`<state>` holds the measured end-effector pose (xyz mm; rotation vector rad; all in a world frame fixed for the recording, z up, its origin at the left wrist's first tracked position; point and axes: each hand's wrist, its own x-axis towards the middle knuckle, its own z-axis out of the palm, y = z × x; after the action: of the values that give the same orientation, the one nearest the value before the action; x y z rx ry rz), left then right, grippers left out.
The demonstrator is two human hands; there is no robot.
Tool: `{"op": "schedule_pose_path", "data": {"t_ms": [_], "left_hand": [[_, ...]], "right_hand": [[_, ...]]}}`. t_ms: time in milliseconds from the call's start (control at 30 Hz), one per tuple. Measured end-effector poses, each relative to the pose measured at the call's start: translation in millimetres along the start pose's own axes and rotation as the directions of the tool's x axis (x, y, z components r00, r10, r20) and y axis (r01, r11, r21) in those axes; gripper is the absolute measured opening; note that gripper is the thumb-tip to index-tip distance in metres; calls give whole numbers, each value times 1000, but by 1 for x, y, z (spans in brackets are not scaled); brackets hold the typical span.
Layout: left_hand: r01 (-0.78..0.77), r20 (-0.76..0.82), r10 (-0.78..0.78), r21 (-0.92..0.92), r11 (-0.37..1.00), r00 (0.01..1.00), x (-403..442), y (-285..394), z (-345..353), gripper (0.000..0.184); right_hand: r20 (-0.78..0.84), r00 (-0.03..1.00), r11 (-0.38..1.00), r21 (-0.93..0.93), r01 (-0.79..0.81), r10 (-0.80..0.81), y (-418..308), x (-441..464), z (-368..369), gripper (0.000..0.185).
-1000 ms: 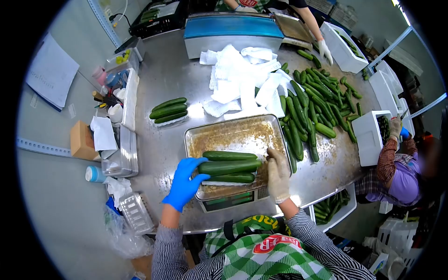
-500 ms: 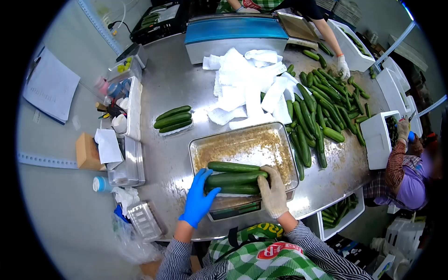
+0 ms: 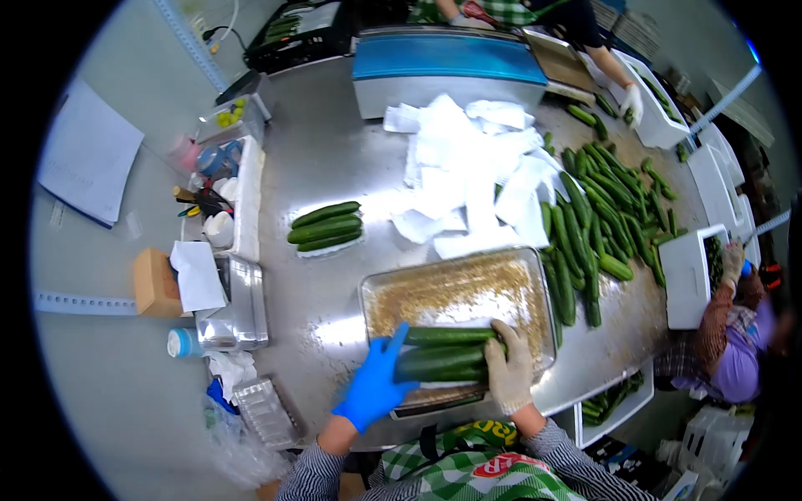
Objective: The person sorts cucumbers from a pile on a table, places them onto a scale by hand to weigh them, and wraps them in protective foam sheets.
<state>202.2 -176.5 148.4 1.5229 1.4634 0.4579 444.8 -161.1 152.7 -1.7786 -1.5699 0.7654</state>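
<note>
My left hand (image 3: 374, 386), in a blue glove, grips the left ends of a bundle of cucumbers (image 3: 443, 364). My right hand (image 3: 511, 367), in an off-white glove, is closed around their right ends. The cucumbers lie side by side, with a white edge showing beneath them. They are over the near side of a metal tray (image 3: 455, 288) whose bottom is strewn with brown grit. Under the tray's near edge a dark panel partly shows. To the left, three cucumbers (image 3: 326, 226) rest on a white ribbed base.
White foam netting (image 3: 468, 167) lies heaped beyond the tray, beside a large cucumber pile (image 3: 601, 200). A blue-topped box (image 3: 447, 58) stands at the back. White bins (image 3: 689, 275) line the right, where one person works; another person's gloved hand (image 3: 632, 106) holds a cucumber.
The view has shifted, so most things appear farther right and lower. Both my hands stay on the cucumber bundle. The co-worker's hand across the table has lifted away from the pile with a cucumber.
</note>
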Motion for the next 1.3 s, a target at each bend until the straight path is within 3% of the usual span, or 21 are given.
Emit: {"op": "schedule_pose_path", "data": {"t_ms": [133, 233, 267, 333, 400, 433, 533, 667, 733, 767, 867, 900, 933, 1000, 1100, 1200, 1300], "left_hand": [[-19, -75, 18, -15, 1000, 997, -2, 0, -16, 102], [59, -146, -81, -144, 988, 986, 0, 2, -64, 101], [-47, -263, 32, -49, 998, 964, 2, -5, -81, 100], [-96, -357, 108, 50, 994, 928, 4, -18, -123, 100], [-76, -460, 121, 114, 991, 880, 11, -40, -153, 99], [-57, -454, 80, 64, 996, 887, 13, -56, -165, 98], [61, -397, -53, 7, 998, 916, 22, -110, -174, 99], [101, -378, -158, -168, 981, 912, 41, -187, -139, 99], [128, -399, -173, -138, 982, 900, 48, -202, -127, 101], [141, -407, -176, -116, 983, 896, 51, -202, -125, 103], [217, -419, -184, 32, 976, 889, 49, -203, -121, 109], [242, -425, -179, 99, 965, 887, 51, -202, -123, 113], [248, -444, -94, 303, 920, 891, 50, -184, -129, 115], [252, -423, 73, 661, 707, 903, 47, -136, -138, 119], [96, -244, 161, 783, 615, 956, 64, -134, -125, 118], [94, -232, 151, 785, 612, 961, 82, -154, -115, 113], [80, -264, 213, 783, 617, 941, 88, -153, -110, 98]], "right_hand": [[19, 998, 992, 114, 54, -56, -11, 14, 13, 38], [82, 975, 969, 157, 193, -207, -54, 49, 27, 40], [122, 961, 957, 183, 224, -248, -69, 64, 37, 40], [242, 926, 950, 191, 246, -289, -104, 100, 62, 48], [441, 858, 959, 214, 186, -264, -133, 135, 92, 57], [485, 812, 945, 212, 251, -325, -136, 150, 112, 61], [714, 658, 967, 111, 228, -237, -144, 181, 160, 66], [820, 530, 922, -9, 388, -215, -125, 199, 212, 67], [883, 449, 906, -74, 416, -134, -120, 201, 224, 66], [918, 379, 852, -104, 513, -117, -116, 203, 230, 67], [931, 343, 867, -66, 494, -125, -112, 211, 232, 66], [935, 336, 869, -74, 489, -110, -112, 214, 225, 66], [932, 349, 865, -90, 493, -102, -116, 215, 218, 65], [925, 371, 861, -121, 494, -83, -120, 215, 207, 64], [904, 422, 866, -155, 476, -71, -122, 228, 192, 62], [828, 543, 916, -99, 389, -141, -112, 243, 174, 58], [750, 615, 812, -189, 553, -244, -121, 247, 167, 69]]}}
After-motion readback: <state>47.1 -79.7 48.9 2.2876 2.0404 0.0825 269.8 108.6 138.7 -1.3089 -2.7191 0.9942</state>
